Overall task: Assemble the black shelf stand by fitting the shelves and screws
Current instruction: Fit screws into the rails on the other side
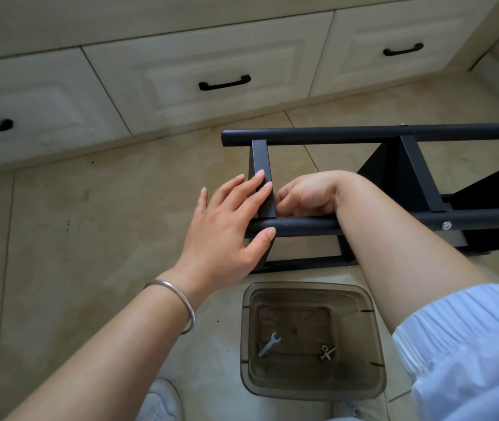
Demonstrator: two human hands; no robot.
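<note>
Head view first: you're crouched over a beige tiled floor [96,226] with a run of cream panelled drawers with black handles [199,71] along the far side. Lying on its side across that floor is the black metal shelf stand [394,135], its round tubes running left to right and flat shelves set between them. Your left hand [227,226] is spread flat and open, fingers laid against the end black flat shelf plate [262,174] and thumb resting on the near black round tube [303,224], pressing rather than clasping. Your right hand [306,197] reaches in from the other side of that plate, fingers curled in against it; whether they pinch anything, you can't tell from here. Just below the stand sits a smoky translucent square plastic tub [375,329], and in its bottom lie a small grey flat spanner [269,344] and, apart from it, a few silver screws [328,352]. A thin silver bangle [178,302] circles your left wrist.
</note>
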